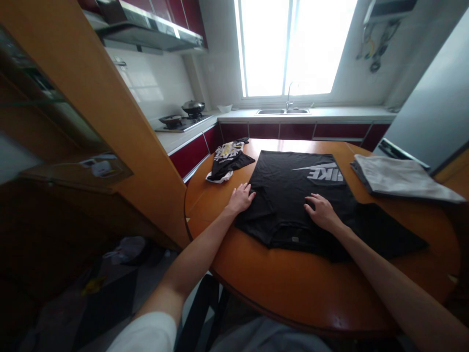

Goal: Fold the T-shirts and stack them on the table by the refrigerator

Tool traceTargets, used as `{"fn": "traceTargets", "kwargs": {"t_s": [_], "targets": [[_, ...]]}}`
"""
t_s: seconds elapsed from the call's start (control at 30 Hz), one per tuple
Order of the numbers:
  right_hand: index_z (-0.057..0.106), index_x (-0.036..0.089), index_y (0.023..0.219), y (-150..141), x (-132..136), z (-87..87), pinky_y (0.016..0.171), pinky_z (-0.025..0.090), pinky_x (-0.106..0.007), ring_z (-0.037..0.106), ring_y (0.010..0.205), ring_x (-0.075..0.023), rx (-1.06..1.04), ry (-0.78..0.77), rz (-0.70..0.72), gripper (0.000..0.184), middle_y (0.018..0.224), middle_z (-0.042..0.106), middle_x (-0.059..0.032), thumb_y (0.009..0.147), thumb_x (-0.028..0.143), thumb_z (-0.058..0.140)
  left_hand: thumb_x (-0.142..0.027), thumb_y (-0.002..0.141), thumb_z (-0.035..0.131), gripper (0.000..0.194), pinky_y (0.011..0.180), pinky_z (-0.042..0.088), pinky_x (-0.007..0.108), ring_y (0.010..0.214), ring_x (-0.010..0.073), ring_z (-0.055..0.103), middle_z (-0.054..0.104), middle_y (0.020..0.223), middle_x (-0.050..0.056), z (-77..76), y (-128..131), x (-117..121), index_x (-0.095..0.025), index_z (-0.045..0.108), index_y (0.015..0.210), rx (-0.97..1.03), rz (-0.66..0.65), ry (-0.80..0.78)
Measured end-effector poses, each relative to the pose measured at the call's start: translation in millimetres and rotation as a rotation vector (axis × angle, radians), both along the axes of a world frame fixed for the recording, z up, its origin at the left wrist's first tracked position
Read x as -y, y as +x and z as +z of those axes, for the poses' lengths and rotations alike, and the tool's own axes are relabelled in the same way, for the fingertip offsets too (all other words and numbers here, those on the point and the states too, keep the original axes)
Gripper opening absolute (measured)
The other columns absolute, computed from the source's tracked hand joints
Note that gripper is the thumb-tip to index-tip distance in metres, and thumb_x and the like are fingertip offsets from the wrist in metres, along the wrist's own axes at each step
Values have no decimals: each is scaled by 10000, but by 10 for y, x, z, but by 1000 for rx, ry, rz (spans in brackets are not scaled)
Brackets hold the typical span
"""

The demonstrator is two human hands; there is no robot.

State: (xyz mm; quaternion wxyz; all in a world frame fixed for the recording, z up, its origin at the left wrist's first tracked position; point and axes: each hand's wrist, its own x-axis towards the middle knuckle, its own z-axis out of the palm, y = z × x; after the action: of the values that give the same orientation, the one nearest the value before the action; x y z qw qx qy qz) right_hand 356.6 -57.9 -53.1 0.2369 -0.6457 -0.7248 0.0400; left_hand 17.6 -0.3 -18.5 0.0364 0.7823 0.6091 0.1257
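A black T-shirt (282,195) with pale lettering lies spread on the round wooden table (293,288), its collar toward me. Its left side is folded inward, while the sleeve on the right stretches outward. My left hand (241,197) rests at the shirt's left edge, fingers extended and touching the cloth. Over the middle of the shirt, my right hand (322,212) has its fingers apart and slightly bent, with nothing held. Whether the right fingertips press on the fabric is hard to make out.
A bunched black-and-white printed garment (229,159) sits at the table's far left. Folded grey-white cloth (399,176) lies on the right. Behind are a counter with a sink (282,111) and a stove (183,123). A wooden cabinet (146,161) stands close on the left.
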Motion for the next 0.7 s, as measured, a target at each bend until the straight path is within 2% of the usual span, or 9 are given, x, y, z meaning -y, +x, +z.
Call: {"fn": "traceTargets", "kwargs": {"t_s": [0.13,0.2,0.3,0.47,0.53,0.6,0.7], "targets": [[683,160,1261,0,2,5,1146,374,-529,487,1373,-328,-2,-2,6,400,1424,578,-176,940,349,536,-352,1036,404,537,1215,290,483,1482,285,357,429,1569,178,29,13,30,-90,431,1504,81,-28,62],[684,166,1257,2,2,5,1143,375,-533,488,1372,-327,-3,-3,5,395,1423,579,-173,942,352,535,-316,1033,393,517,1223,292,420,1472,253,380,454,1556,160,53,53,58,-87,451,1492,127,-120,103],[685,162,1254,7,1,11,1143,377,-524,488,1372,-325,-1,-12,8,397,1420,580,-175,938,355,541,-347,1036,385,512,1218,305,354,1448,222,420,489,1536,138,53,122,105,-106,484,1477,170,-248,111],[686,161,1257,3,11,32,1141,378,-525,490,1369,-328,8,-13,6,403,1425,575,-177,940,356,532,-440,1019,435,541,1233,223,529,1510,288,304,378,1606,131,-18,156,125,-177,480,1489,92,-286,-37],[687,153,1256,1,15,35,1139,379,-528,488,1370,-332,10,-13,6,407,1427,571,-183,939,357,532,-443,1018,440,514,1234,208,547,1505,285,315,403,1596,107,-12,117,91,-208,505,1471,156,-308,-26],[685,148,1256,3,14,31,1138,381,-526,487,1371,-331,10,-14,9,410,1427,570,-187,941,357,530,-414,1029,415,464,1223,275,493,1448,262,423,520,1517,96,25,40,34,-205,568,1414,316,-283,46],[682,156,1259,15,7,13,1138,382,-522,490,1369,-323,19,-16,19,406,1430,570,-181,943,359,528,-370,1027,401,423,1125,439,399,1282,242,598,670,1341,103,94,-119,-60,-172,659,1297,561,-154,151]]}}
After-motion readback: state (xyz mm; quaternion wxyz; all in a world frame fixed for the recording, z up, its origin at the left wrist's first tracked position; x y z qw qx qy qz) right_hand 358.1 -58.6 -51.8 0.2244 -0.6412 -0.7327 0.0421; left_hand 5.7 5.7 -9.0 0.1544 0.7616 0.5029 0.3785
